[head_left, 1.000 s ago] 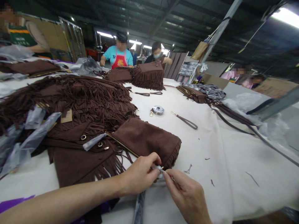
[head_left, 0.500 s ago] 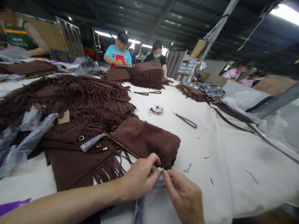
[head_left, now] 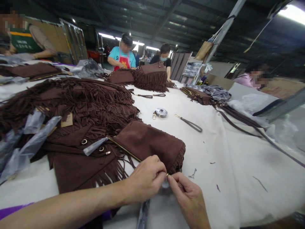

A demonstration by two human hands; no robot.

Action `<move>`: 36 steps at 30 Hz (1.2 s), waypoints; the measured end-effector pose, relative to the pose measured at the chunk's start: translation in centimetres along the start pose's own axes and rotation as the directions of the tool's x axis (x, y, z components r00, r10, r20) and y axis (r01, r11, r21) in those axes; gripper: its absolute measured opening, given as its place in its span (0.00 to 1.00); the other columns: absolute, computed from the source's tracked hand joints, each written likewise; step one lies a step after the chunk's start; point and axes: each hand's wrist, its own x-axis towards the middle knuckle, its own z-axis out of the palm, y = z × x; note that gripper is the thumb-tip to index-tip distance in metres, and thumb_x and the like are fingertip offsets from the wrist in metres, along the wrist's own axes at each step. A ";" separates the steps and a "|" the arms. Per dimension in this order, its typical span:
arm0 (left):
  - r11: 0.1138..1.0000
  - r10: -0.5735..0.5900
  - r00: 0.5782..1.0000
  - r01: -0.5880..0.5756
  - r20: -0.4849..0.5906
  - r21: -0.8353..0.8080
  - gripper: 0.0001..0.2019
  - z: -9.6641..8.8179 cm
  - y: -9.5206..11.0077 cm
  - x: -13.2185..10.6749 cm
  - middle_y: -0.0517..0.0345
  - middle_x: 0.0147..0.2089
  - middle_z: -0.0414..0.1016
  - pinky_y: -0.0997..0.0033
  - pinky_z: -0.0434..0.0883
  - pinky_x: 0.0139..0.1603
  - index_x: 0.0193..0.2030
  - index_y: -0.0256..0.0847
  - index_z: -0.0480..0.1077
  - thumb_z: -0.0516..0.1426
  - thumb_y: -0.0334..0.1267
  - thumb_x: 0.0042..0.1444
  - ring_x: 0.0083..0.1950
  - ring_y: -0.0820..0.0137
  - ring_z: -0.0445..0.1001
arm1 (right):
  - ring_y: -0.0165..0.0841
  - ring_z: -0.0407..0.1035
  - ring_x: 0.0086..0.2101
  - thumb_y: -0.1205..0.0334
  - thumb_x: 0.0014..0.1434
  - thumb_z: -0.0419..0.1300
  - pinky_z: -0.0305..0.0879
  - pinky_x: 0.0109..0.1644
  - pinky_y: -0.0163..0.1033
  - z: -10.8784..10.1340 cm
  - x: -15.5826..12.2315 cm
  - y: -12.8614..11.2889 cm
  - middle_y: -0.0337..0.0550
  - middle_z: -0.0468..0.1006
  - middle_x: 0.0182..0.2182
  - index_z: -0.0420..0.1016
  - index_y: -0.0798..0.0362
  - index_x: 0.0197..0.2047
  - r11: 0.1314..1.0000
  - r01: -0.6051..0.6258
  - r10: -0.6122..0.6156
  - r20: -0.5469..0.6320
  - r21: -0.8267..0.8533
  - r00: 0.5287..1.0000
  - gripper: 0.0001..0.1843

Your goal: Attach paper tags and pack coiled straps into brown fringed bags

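Note:
My left hand (head_left: pixel 149 175) is closed in a pinch at the near right corner of a brown suede-like zip pouch (head_left: pixel 150 140) with fringe along its side. Facing it, thumb and forefinger of my right hand (head_left: pixel 188 195) pinch a small gold metal fitting (head_left: pixel 167 174). Clear plastic wrap (head_left: pixel 165 183) shows between the two hands, at my left fingertips; the fingers hide most of it. Below my left wrist, a plastic-wrapped strip (head_left: pixel 143 214) hangs toward the table's near edge.
Brown fringed bags (head_left: pixel 95 98) are heaped at left. A wrist strap (head_left: pixel 190 124) and a coiled plastic-wrapped strap (head_left: pixel 161 112) lie beyond the pouch. Thread scraps (head_left: pixel 260 183) dot the white cloth (head_left: pixel 228 152). Long straps (head_left: pixel 238 117) run along the right. Several co-workers stand farther back.
My left fingers have curled further over the plastic, so less of it shows. My right hand keeps its pinch on the fitting. The whole view has shifted slightly.

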 end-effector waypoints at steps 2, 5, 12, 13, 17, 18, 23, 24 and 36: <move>0.989 -0.068 0.998 0.069 0.015 -0.130 0.09 0.1 -0.5 0.7 0.57 0.32 0.71 0.75 0.63 0.37 0.28 0.37 0.71 0.51 0.31 0.56 0.36 0.71 0.68 | 0.26 0.54 0.19 0.46 0.58 0.58 0.54 0.21 0.29 0.1 0.0 0.0 0.33 0.58 0.18 0.68 0.53 0.22 1.000 -0.015 0.015 0.006 0.017 1.000 0.21; 0.941 -0.186 0.977 0.209 0.107 -0.268 0.07 0.4 -1.4 1.5 0.62 0.25 0.70 0.77 0.61 0.31 0.28 0.35 0.73 0.53 0.29 0.50 0.29 0.74 0.66 | 0.26 0.54 0.20 0.46 0.58 0.57 0.54 0.22 0.30 0.3 -0.1 0.0 0.34 0.58 0.17 0.66 0.53 0.21 0.998 -0.045 0.044 0.008 0.053 0.999 0.22; 0.979 -0.087 0.953 0.135 0.290 -0.150 0.07 -1.5 -1.1 3.0 0.64 0.23 0.72 0.80 0.60 0.26 0.28 0.35 0.76 0.56 0.27 0.47 0.26 0.76 0.68 | 0.27 0.55 0.21 0.46 0.59 0.56 0.54 0.23 0.30 0.2 -0.2 0.8 0.33 0.58 0.18 0.65 0.53 0.22 0.996 -0.070 0.066 0.061 0.062 0.996 0.22; 0.992 -0.042 0.954 0.076 0.297 -0.103 0.07 -1.8 -0.9 3.3 0.63 0.23 0.72 0.80 0.59 0.26 0.28 0.35 0.76 0.56 0.26 0.47 0.26 0.76 0.68 | 0.27 0.55 0.21 0.46 0.59 0.56 0.54 0.24 0.30 0.1 -0.2 0.9 0.33 0.58 0.19 0.65 0.53 0.22 0.996 -0.067 0.063 0.072 0.057 0.995 0.22; 0.992 0.116 0.948 -0.124 0.295 0.009 0.08 -2.0 -0.4 3.8 0.62 0.22 0.71 0.80 0.58 0.25 0.24 0.36 0.74 0.55 0.23 0.45 0.24 0.77 0.66 | 0.27 0.54 0.21 0.47 0.59 0.55 0.53 0.23 0.31 0.1 -0.2 1.0 0.33 0.57 0.19 0.65 0.53 0.22 0.998 -0.047 0.043 0.087 0.042 0.995 0.21; 0.989 0.140 0.949 -0.150 0.281 0.015 0.07 -1.7 -0.4 3.8 0.63 0.21 0.70 0.80 0.57 0.25 0.24 0.36 0.73 0.55 0.23 0.44 0.24 0.77 0.65 | 0.26 0.54 0.21 0.47 0.60 0.55 0.52 0.23 0.31 0.1 -0.2 1.0 0.33 0.57 0.18 0.64 0.53 0.22 0.998 -0.045 0.041 0.082 0.041 0.996 0.22; 0.993 0.077 0.987 -0.063 0.143 -0.103 0.05 -0.4 -1.3 3.5 0.65 0.19 0.64 0.80 0.55 0.23 0.22 0.36 0.67 0.52 0.26 0.43 0.23 0.78 0.63 | 0.27 0.57 0.22 0.46 0.60 0.56 0.55 0.25 0.31 -0.4 0.0 1.1 0.34 0.61 0.20 0.67 0.52 0.28 0.997 -0.060 0.055 0.092 0.053 0.994 0.19; 0.982 0.007 0.991 0.018 0.133 -0.188 0.04 -0.1 -1.6 3.5 0.65 0.19 0.64 0.81 0.57 0.23 0.23 0.37 0.66 0.51 0.27 0.43 0.23 0.77 0.66 | 0.28 0.58 0.22 0.45 0.59 0.57 0.56 0.25 0.31 -0.7 0.1 1.2 0.34 0.64 0.22 0.69 0.52 0.31 0.995 -0.072 0.064 0.119 0.063 0.991 0.18; 0.807 -0.179 0.984 0.153 0.011 -0.571 0.04 -1.9 -3.0 5.1 0.61 0.25 0.70 0.85 0.60 0.15 0.28 0.38 0.63 0.51 0.35 0.46 0.20 0.77 0.70 | 0.32 0.67 0.28 0.49 0.63 0.52 0.62 0.32 0.36 -3.0 5.3 -1.2 0.39 0.72 0.27 0.74 0.50 0.35 0.988 0.112 -0.083 0.249 -0.104 0.965 0.16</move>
